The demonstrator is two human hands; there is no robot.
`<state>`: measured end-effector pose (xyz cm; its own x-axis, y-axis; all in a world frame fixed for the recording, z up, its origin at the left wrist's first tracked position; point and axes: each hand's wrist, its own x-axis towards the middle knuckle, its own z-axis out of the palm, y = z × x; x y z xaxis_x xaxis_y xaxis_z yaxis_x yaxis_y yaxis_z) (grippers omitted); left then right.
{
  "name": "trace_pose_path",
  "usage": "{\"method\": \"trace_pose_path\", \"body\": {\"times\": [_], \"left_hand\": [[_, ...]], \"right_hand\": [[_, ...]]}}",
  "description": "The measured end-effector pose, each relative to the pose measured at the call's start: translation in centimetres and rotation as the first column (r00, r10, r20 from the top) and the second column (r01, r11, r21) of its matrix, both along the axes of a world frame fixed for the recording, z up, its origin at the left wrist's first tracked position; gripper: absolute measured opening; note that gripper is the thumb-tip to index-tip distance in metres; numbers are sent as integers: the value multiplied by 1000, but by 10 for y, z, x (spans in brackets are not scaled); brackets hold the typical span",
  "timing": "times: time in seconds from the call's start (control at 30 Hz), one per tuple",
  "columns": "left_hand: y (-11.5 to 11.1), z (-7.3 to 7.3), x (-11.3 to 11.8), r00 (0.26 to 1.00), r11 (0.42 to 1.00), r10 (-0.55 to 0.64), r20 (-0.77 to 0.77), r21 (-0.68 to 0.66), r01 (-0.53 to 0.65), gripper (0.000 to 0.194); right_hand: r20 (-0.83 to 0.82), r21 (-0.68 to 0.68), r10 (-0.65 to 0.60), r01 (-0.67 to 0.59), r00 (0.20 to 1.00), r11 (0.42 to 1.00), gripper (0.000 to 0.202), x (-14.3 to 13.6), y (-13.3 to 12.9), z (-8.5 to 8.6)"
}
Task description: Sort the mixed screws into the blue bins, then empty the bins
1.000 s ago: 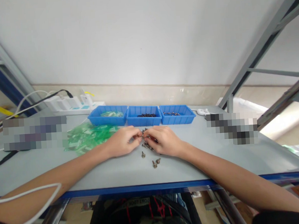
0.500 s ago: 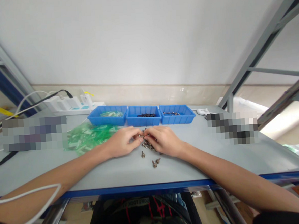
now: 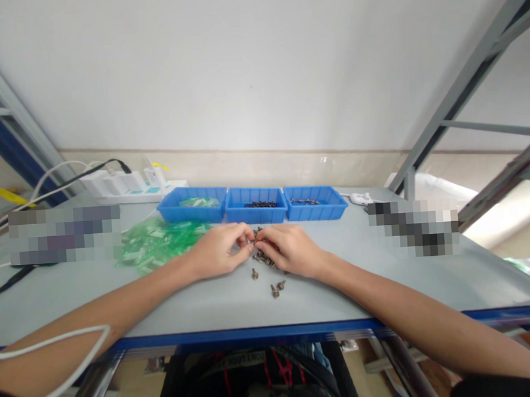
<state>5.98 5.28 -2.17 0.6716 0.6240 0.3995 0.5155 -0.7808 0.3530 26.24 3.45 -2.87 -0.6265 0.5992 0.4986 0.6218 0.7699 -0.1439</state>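
Note:
My left hand and my right hand meet fingertip to fingertip at the middle of the grey table. Between the fingertips of both is a small metal screw, pinched over a little pile of screws. Three loose screws lie nearer to me on the table. Both forearms rest on the table's front edge.
Three blue bins stand in a row behind the hands, the left one with green bags, the others with dark small parts. A heap of green plastic bags lies to the left. A white power strip and cables sit at back left.
The hands have stayed together over the screws, with only small finger movement. The view has shifted slightly.

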Motion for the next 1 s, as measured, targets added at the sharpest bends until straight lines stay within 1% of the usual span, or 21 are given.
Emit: {"method": "trace_pose_path", "body": {"times": [0.17,0.33,0.5,0.67,1.0], "left_hand": [[1,0,0,999,1000,-10,-30,-27,9,11],[1,0,-1,998,999,-14,-61,-42,12,12],[1,0,0,999,998,-15,-51,-59,12,15],[0,0,0,999,998,-15,-35,-68,12,14],[0,1,0,999,998,-10,-35,-55,8,13]], "right_hand": [[11,52,3,-4,1000,999,12,0,-1,-2],[58,112,-2,-5,998,994,15,1,1,-5],[49,84,-24,19,999,996,15,0,1,-6],[27,51,-43,42,999,998,18,0,1,-4],[-1,16,-45,45,999,999,21,0,0,-3]]}}
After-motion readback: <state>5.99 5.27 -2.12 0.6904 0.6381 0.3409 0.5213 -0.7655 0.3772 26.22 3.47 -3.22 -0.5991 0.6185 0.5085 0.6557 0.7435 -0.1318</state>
